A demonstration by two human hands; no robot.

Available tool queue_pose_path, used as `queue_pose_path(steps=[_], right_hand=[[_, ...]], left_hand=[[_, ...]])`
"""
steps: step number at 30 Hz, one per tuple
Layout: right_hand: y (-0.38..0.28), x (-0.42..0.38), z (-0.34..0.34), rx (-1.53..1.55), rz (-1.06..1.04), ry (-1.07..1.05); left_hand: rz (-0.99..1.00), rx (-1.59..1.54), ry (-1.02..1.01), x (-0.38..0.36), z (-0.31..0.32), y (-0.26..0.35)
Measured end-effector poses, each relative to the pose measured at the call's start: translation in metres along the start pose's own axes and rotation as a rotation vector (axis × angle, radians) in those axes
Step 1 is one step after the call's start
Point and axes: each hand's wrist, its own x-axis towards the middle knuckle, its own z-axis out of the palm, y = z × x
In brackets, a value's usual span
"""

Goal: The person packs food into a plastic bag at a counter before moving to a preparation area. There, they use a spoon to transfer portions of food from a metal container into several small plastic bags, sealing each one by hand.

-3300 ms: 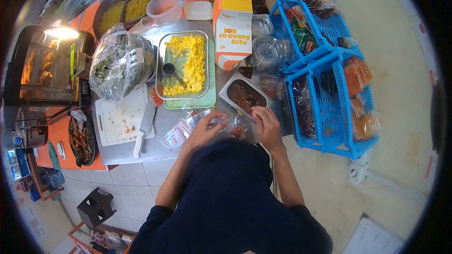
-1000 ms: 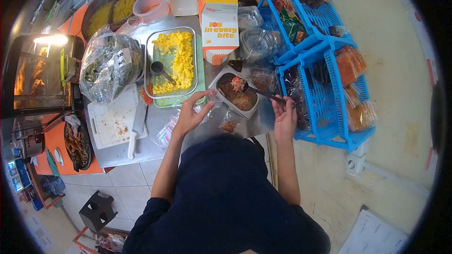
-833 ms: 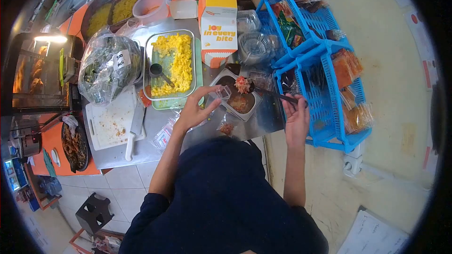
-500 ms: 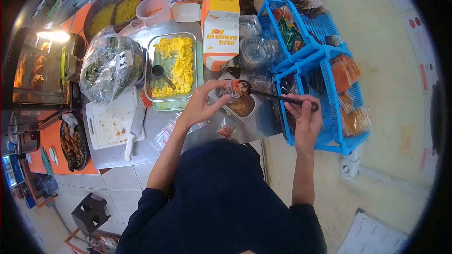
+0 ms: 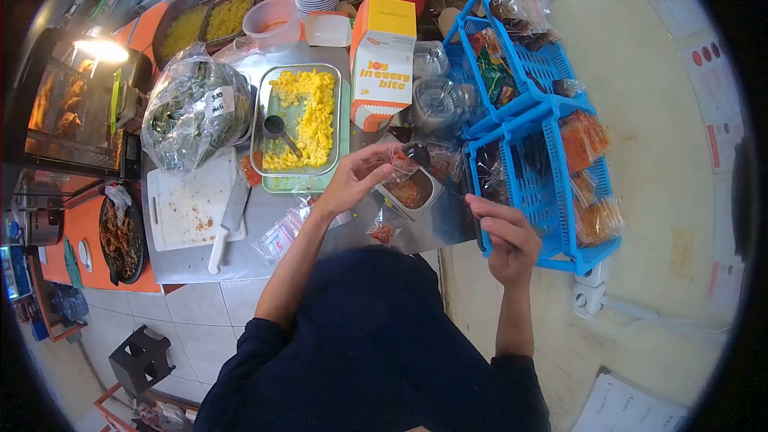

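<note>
My left hand (image 5: 356, 180) is closed on a small clear plastic bag (image 5: 402, 163) with some reddish food in it. My right hand (image 5: 508, 236) grips the handle of a black spoon (image 5: 417, 154), whose bowl is at the bag's mouth. Just below them is a metal container (image 5: 433, 199) holding brownish-red sambal-like food (image 5: 410, 190). A small filled plastic bag (image 5: 385, 232) lies on the steel table nearer to me. Empty-looking flat plastic bags (image 5: 280, 234) lie left of it, partly behind my left forearm.
A tray of yellow scrambled-egg-like food (image 5: 312, 116) holds a black scoop (image 5: 276, 126). A knife (image 5: 232, 212) rests on a white cutting board (image 5: 180, 208). Blue baskets (image 5: 544, 160) with packaged food stand at right. An upright printed carton (image 5: 384, 64) is behind my hands.
The spoon's handle has swung down toward me and its bowl has tipped at the bag's mouth. My right hand has lowered and turned. The view has shifted slightly.
</note>
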Motion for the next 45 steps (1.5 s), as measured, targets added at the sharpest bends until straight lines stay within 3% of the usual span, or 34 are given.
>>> queue_pose_path(steps=[7,14,23,25,26,28,29,32,33,35,36,37,39,41,43,45], right_hand=[[0.001,-0.005,0.000,0.041,-0.054,0.014],[0.007,-0.014,0.013,0.051,-0.083,0.028],[0.021,-0.045,0.035,0.120,0.033,0.142],[0.023,-0.053,0.044,0.233,0.122,0.346],[0.026,-0.055,0.046,0.235,0.123,0.347],[0.035,-0.056,0.049,0.288,0.173,0.606],[0.041,-0.058,0.049,0.290,0.172,0.605],[0.073,-0.075,0.052,0.309,0.669,0.438],[0.072,-0.072,0.056,0.311,0.671,0.440],[0.069,-0.061,0.068,-0.491,0.412,0.308],[0.058,-0.048,0.072,-0.535,0.367,0.344],[0.053,-0.038,0.076,-0.534,0.378,0.356],[0.048,-0.025,0.084,-0.118,0.523,0.120],[0.047,-0.014,0.101,-0.045,0.553,0.142],[0.049,-0.010,0.108,0.036,0.562,0.147],[0.053,-0.013,0.116,0.157,0.647,0.235]], left_hand=[[0.038,-0.078,-0.097,0.002,-0.003,-0.004],[0.069,-0.062,-0.043,0.001,0.000,-0.001],[0.056,0.067,-0.007,-0.010,-0.007,-0.009],[-0.011,0.063,0.036,-0.013,-0.006,-0.010],[-0.012,0.064,0.037,-0.014,-0.007,-0.011],[0.076,0.046,0.045,-0.015,-0.008,-0.015],[0.076,0.046,0.047,-0.018,-0.010,-0.019],[0.048,0.107,0.134,-0.030,-0.016,-0.028],[-0.025,0.068,0.191,-0.034,-0.015,-0.028],[-0.102,0.033,0.250,-0.041,-0.014,-0.030],[-0.084,-0.026,0.257,-0.042,-0.012,-0.031],[-0.069,-0.083,0.258,-0.041,-0.008,-0.030],[-0.055,-0.089,0.241,-0.039,0.005,-0.022],[-0.033,-0.098,0.226,-0.038,0.021,-0.013],[0.062,0.144,0.294,-0.037,0.033,-0.008],[0.019,0.112,0.408,-0.037,0.038,-0.007]])
